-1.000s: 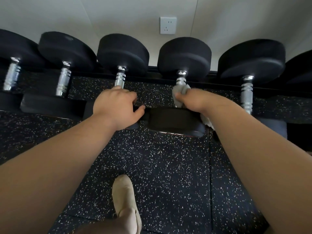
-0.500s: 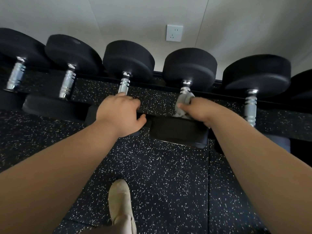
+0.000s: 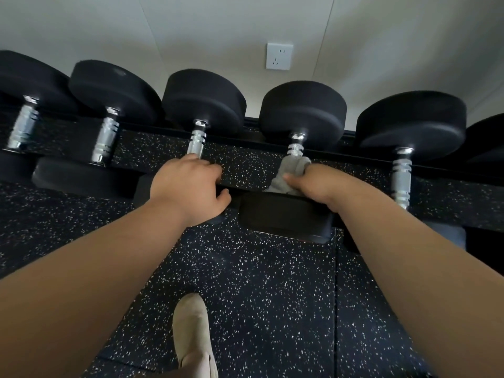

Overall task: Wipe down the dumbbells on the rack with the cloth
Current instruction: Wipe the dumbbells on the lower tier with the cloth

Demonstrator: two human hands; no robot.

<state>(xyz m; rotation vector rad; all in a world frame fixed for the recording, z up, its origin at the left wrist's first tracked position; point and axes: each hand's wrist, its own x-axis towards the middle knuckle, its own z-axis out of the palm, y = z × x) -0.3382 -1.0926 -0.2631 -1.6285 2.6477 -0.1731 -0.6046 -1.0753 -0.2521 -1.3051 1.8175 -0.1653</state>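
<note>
Below the socket [image 3: 279,56], the cloth [image 3: 290,174] is held wrapped round a dumbbell handle [image 3: 296,148] by the right hand [image 3: 313,184], slightly lower than before: wiping is judged underway. A neighbouring head [image 3: 141,190] is clasped by the left hand [image 3: 188,186].

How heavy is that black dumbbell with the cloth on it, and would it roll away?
The black round-headed dumbbell with the chrome handle is probably heavy: its thick heads dwarf the right hand holding the grey cloth on it. Its round heads might roll on a floor, though the black rack seems to cradle it. The ridged handle likely resists slipping.
</note>
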